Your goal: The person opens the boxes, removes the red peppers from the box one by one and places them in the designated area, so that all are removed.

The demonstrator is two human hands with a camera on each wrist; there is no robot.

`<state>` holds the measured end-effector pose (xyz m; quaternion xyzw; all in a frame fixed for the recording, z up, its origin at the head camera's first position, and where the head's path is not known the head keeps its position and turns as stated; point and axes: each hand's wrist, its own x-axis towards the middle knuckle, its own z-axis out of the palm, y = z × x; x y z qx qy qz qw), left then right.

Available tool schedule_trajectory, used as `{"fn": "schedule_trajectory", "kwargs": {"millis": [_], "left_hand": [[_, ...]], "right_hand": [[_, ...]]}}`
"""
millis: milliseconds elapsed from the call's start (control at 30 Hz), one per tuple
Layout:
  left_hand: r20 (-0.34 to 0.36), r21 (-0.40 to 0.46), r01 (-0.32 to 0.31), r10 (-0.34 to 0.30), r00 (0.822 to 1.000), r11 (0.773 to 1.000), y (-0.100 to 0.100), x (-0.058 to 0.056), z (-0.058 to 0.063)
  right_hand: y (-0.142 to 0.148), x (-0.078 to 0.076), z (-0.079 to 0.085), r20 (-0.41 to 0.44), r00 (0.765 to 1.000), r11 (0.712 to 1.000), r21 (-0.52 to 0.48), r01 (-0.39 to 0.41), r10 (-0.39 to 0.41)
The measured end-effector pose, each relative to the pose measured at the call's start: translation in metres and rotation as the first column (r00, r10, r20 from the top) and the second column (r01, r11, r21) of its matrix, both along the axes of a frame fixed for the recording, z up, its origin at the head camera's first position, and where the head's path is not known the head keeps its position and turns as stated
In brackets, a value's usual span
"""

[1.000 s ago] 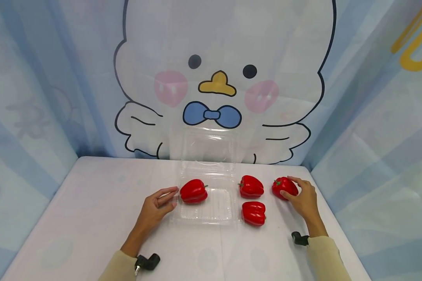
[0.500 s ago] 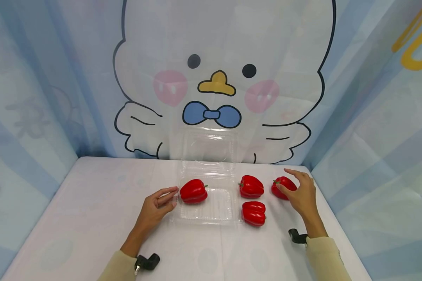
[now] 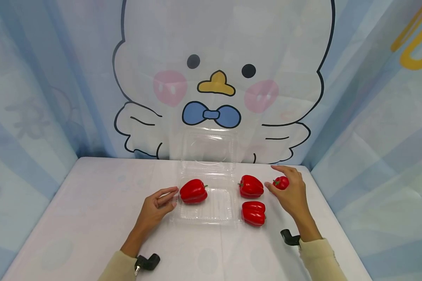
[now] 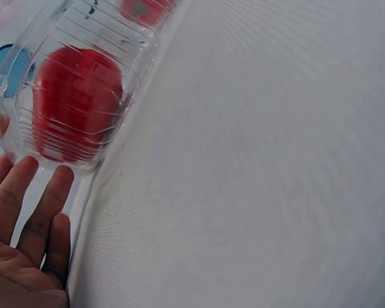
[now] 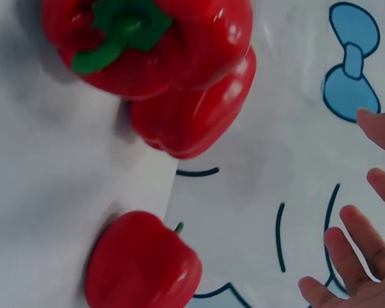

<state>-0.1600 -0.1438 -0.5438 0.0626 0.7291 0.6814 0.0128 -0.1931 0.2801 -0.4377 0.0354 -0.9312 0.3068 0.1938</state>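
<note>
A clear plastic clamshell box (image 3: 219,208) stands on the table with its lid (image 3: 209,146) raised at the back. One red bell pepper (image 3: 194,191) lies in its left part. My left hand (image 3: 157,208) has its fingertips right at the box's left side; in the left wrist view its fingers (image 4: 33,231) are extended by the wall. Right of the box lie two more peppers, a back one (image 3: 251,187) and a front one (image 3: 254,213). My right hand (image 3: 291,191), thumb and fingers spread apart, hovers by the rightmost pepper (image 3: 281,182), partly covering it, and holds nothing.
A white cloth covers the table (image 3: 91,218). Behind it hangs a curtain (image 3: 214,39) with a cartoon bird, and blue-and-white curtains close in both sides. A black wrist camera mount (image 3: 148,262) sits at the left wrist, another mount (image 3: 290,237) at the right.
My right hand has let go of the rightmost pepper, spread its fingers and moved left, toward the back pepper. My left hand and the box have stayed put.
</note>
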Motion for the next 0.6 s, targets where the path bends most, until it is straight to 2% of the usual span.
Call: {"fn": "schedule_trajectory", "kwargs": {"millis": [267, 600], "left_hand": [[0.004, 0.005, -0.003, 0.003, 1.0, 1.0, 0.0, 0.0, 0.0], [0.002, 0.007, -0.004, 0.004, 1.0, 1.0, 0.001, 0.0, 0.001]], "right_hand": [[-0.02, 0.006, 0.001, -0.013, 0.997, 0.997, 0.001, -0.082, 0.082], [-0.036, 0.01, 0.0, 0.028, 0.995, 0.995, -0.016, -0.099, 0.1]]}}
